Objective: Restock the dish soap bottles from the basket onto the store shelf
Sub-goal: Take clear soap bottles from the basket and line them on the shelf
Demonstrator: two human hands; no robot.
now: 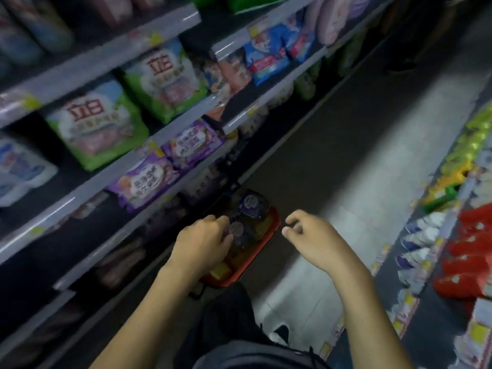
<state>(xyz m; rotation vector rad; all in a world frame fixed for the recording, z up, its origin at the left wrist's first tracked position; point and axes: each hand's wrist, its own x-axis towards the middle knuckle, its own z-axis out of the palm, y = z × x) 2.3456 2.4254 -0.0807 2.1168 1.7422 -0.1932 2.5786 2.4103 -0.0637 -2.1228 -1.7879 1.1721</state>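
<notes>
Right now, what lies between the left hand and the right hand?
In the head view, the red basket, with soap bottles in it.

I count one red basket. In it I can see two dish soap bottles with purple labels; if there are more below them, the blur hides them. Two hands are in view, one left hand and one right hand. On the left shelves there are two green-and-white bags with red characters and two purple bags. Further along there are two blue packs. The red packs at the right are too blurred to count.
</notes>
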